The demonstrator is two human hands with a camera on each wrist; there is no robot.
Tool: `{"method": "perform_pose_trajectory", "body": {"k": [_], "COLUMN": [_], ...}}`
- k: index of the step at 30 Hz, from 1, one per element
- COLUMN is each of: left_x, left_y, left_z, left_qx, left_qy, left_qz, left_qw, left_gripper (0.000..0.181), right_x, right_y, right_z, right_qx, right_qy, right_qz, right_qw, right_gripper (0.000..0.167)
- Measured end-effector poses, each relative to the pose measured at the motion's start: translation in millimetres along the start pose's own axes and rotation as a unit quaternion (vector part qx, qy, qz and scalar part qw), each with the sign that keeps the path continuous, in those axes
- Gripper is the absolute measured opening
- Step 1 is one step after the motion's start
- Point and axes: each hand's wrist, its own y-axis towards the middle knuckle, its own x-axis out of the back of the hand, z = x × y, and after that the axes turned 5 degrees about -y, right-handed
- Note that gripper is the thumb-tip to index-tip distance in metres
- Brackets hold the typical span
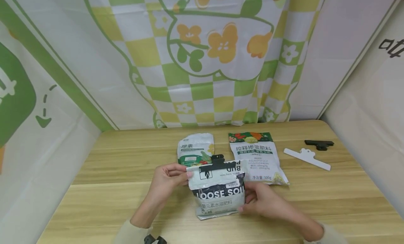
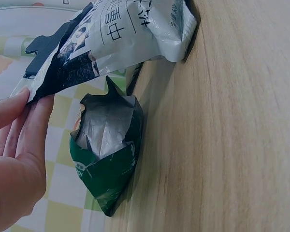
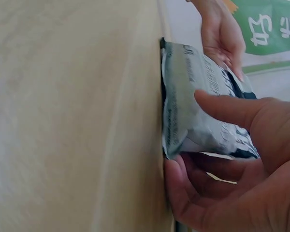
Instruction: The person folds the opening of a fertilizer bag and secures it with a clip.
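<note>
Currently | clipped bag (image 1: 217, 204): left hand (image 1: 163, 184) pinches top corner, right hand (image 1: 263, 201) grips side edge | tabletop (image 1: 104, 191) spreads leftward

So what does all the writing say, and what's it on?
"LOOSE SOI", last letter cut off: held bag
"BUD", upside down: same bag
"元素水溶肥料": same bag
"中", sideways: same bag
"尿素": back-left pouch
"控释掺混肥料": right-hand pouch
"净含量:500g": right-hand pouch
"好": green backdrop patch
The rest is too small, blurred or cut off.
</note>
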Motion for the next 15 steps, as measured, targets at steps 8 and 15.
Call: {"method": "perform_pose_trajectory", "body": {"k": [8, 15], "left_x": [2.4, 2.9], "left_y": [-0.6, -0.3], "left_z": [-0.4, -1.6], "left_qx": [-0.008, -0.008], "left_qy": [0.003, -0.016], "left_qz": [0.027, 0.032], "left_qw": [0.9996, 0.9993], "left_gripper": [0.017, 0.018], "right_x": [-15.5, -18.9], "right_y": [0.6, -1.4], "right_z": [1.4, 2.0], "right_qx": [-0.023, -0.018], "right_qy": [-0.054, -0.031], "right_qz": [-0.058, -0.063], "right_qw": [0.9966, 0.9973], "right_gripper": [0.039, 0.04]}}
